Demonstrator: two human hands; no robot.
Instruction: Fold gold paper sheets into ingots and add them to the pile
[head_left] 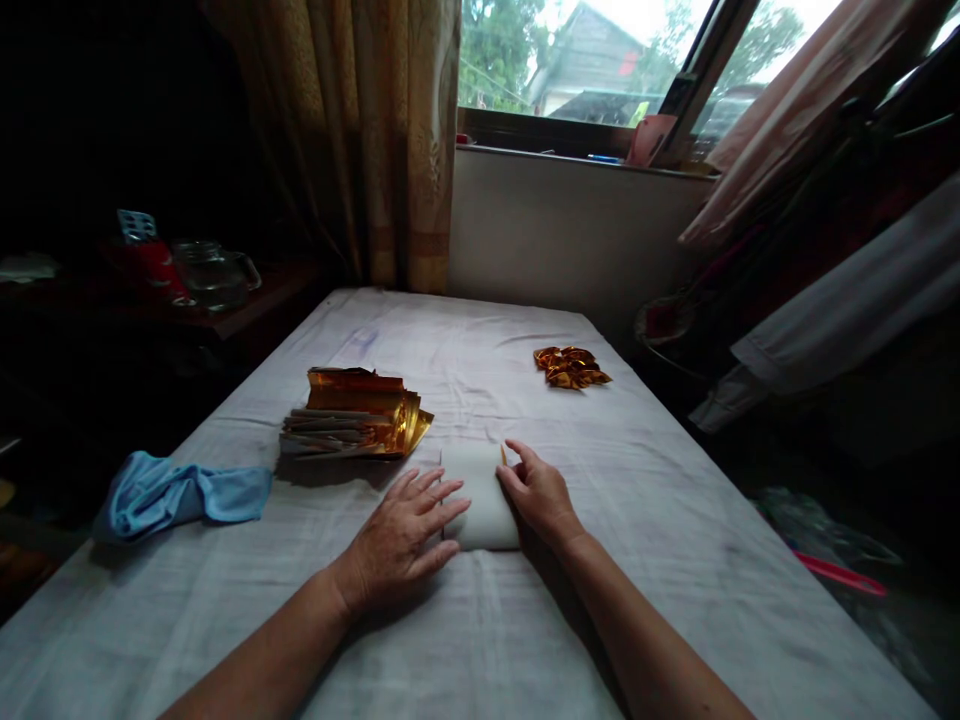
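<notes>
A pale sheet of paper point(484, 525) lies on the white-covered surface in front of me. My left hand point(411, 525) rests with spread fingers over its left side, the fingertips on the sheet. At the right edge, the thumb and index finger of my right hand point(541, 495) pinch the paper, where a sliver of gold shows at the upper corner. Beyond my left hand sits a loose stack of gold foil paper point(356, 395), its edges fanned out to the right. Several small folded gold foil pieces point(571, 368) are gathered farther back on the right.
A crumpled blue cloth point(187, 495) lies at the left edge of the white cloth cover point(637, 600). On a dark side table stand a glass mug point(214, 278) and a red container point(154, 270). Clothes point(855, 300) hang at the right, and a curtain point(382, 150) hangs behind.
</notes>
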